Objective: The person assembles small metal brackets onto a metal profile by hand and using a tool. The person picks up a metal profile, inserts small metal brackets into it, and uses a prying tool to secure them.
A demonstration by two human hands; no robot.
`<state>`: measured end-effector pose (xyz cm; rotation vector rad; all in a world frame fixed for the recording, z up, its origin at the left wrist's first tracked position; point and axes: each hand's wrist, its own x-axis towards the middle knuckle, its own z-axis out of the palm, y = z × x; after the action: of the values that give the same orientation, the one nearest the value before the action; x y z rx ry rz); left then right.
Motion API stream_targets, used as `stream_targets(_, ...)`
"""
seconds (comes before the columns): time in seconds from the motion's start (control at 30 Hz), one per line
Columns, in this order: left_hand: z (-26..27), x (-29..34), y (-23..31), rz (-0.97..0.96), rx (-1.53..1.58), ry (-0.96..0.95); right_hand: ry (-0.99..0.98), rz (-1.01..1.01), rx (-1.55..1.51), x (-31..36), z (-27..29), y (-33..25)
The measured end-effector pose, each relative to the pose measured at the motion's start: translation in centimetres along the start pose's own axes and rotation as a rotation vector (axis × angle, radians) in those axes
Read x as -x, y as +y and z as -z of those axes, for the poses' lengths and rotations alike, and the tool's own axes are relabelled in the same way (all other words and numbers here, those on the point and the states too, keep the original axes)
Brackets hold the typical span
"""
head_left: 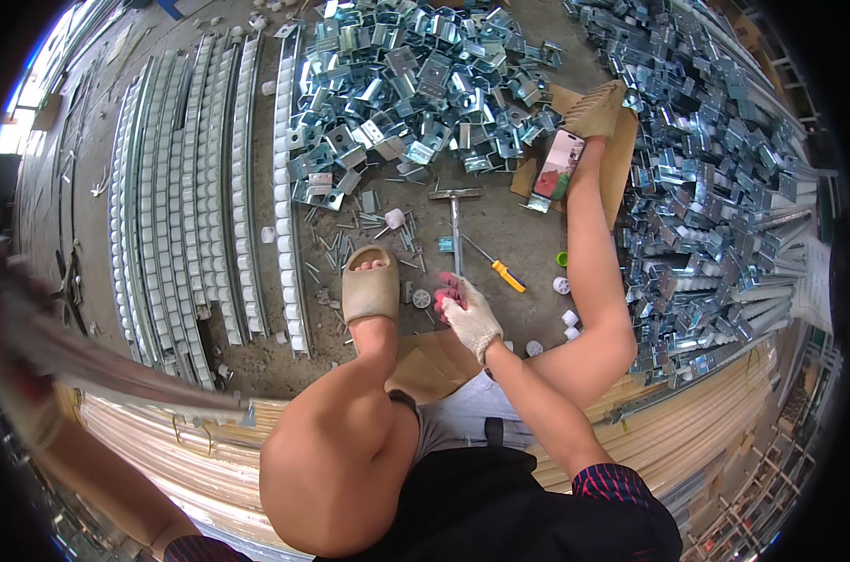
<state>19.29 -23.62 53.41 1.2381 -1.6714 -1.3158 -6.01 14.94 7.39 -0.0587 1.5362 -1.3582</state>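
At the far left, my gloved left hand [27, 398], smeared by motion, is closed on a long metal rail [134, 375]. The rail slants down to the right, one end near my left knee. Between my legs, my right hand [472, 318], in a white glove with reddish fingers, is curled at the lower end of a T-shaped metal hammer [456, 225]. Its handle runs into my fingers, which partly hide the grip. Just right of it lies a yellow-handled screwdriver [509, 276]. Loose bolts or pins [336, 248] are scattered left of the hammer.
Roller tracks with white rollers [177, 197] lie side by side at left. A heap of metal brackets [415, 84] rises ahead, another pile [696, 206] at right. A phone [560, 164] rests by my right foot. White wheels [561, 285] and a green ring [562, 258] lie nearby.
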Motion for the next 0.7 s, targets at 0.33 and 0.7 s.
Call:
stream_targets(0.33, -17.5, 10.2, -28.0, 0.64, -0.706, -0.674, 0.128, -0.09, -0.038, 1.9, 6.1, -0.2)
stream_targets(0.7, -10.9, 21.2, -35.2, 0.244, -0.861, -0.829, -0.064, 0.045, -0.067, -3.1, -1.2, -4.8)
